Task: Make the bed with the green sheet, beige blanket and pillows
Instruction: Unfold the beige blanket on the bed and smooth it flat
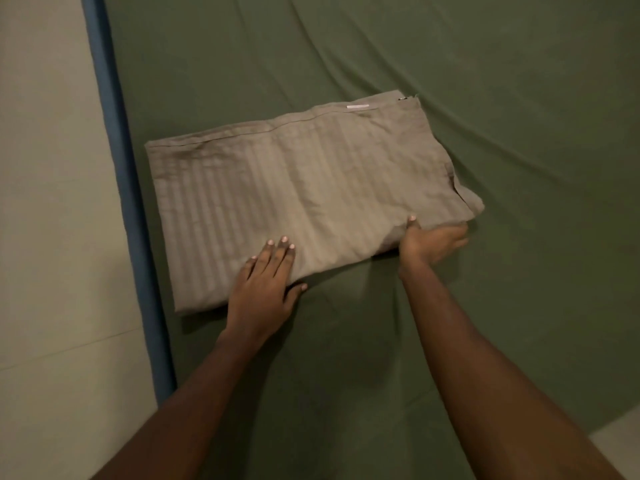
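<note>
A dark green cotton sheet [450, 98] covers the mattress, spread out but creased with long wrinkles. On it, toward the left side, lies the beige striped blanket [294, 188], folded into a flat rectangle and not yet opened out. No pillows are in sight, so I'd judge most of the job remains. The left hand [263, 289] presses flat on the blanket's near edge, fingers [282, 258] straight and close together. The right hand [429, 242] pinches the near right corner, thumb on top, fingers curled beneath. Beside the sheet runs the blue mattress border [117, 161], then a pale floor [45, 202]
</note>
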